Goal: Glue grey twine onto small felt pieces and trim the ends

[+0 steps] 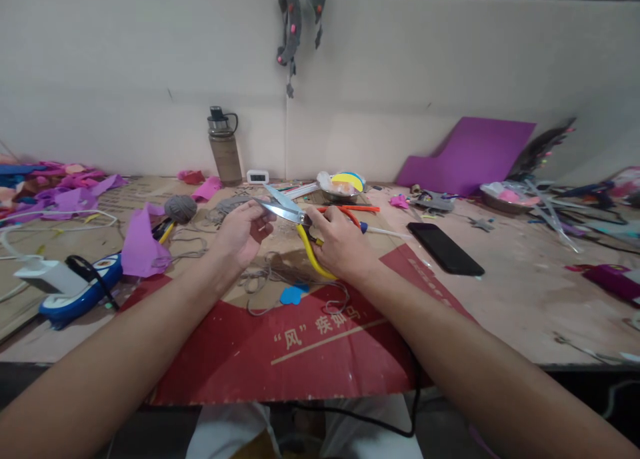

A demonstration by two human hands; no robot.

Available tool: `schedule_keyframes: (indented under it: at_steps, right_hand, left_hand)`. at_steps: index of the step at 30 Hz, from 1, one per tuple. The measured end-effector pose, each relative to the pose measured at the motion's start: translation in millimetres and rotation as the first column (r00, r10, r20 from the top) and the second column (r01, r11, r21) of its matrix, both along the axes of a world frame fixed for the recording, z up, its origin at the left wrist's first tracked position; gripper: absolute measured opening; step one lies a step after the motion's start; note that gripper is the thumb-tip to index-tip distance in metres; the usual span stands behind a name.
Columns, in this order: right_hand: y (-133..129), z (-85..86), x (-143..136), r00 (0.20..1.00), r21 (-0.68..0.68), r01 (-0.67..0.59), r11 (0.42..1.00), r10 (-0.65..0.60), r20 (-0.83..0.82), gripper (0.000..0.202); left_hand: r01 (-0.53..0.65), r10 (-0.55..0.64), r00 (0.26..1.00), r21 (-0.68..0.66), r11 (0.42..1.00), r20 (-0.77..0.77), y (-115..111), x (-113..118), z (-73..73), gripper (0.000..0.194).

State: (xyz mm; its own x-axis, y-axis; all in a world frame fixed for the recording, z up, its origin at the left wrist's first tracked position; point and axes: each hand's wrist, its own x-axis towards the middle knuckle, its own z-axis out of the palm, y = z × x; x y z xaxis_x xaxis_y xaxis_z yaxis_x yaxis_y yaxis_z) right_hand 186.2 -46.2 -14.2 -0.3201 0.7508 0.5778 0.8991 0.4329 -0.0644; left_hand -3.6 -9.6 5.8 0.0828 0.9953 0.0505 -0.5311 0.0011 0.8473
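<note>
My right hand [345, 242] is closed around the handles of a pair of scissors [289, 212] with yellow and red grips. The blades are spread and point left, toward my left hand [245, 231]. My left hand's fingers are curled and pressed together by the blade tips; whatever they hold is too small or hidden to make out. Below both hands, loose grey yarn [257, 282] lies tangled on the cardboard. A small blue cut piece [291, 295] sits beside the yarn. Farther left rests a grey yarn ball [181, 208].
Red printed cardboard [280, 372] covers the table's front edge. A black phone [445, 248] lies to the right. At left are a blue power strip [83, 299] and purple felt [145, 242]. A bottle [225, 152] stands by the wall; a bowl [343, 191] sits behind the hands.
</note>
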Motion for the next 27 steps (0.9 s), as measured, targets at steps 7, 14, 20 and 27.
schedule_keyframes:
  at_steps: [7, 14, 20, 27]
  right_hand:
    - [-2, 1.8, -1, 0.999, 0.005, 0.021, 1.0, -0.021, 0.041, 0.043]
    - [-5, 4.5, -3, 0.996, 0.027, 0.059, 0.998, -0.06, 0.063, 0.043]
    - [0, -2.0, -1, 0.98, -0.046, -0.041, 0.998, 0.031, -0.196, 0.039]
    - [15, -4.2, -2, 0.445, -0.171, -0.414, 0.894, 0.035, -0.895, 0.036]
  left_hand:
    - [-0.034, 0.035, 0.999, -0.061, 0.998, 0.015, -5, 2, 3.6, 0.014]
    - [-0.033, 0.036, 0.999, -0.068, 0.997, 0.039, -6, 4, 4.4, 0.011]
    - [-0.058, 0.056, 0.997, -0.049, 0.997, -0.044, -3, 2, 2.4, 0.008]
    - [-0.073, 0.089, 0.979, 0.089, 0.993, -0.185, -4, 4, -2.8, 0.015]
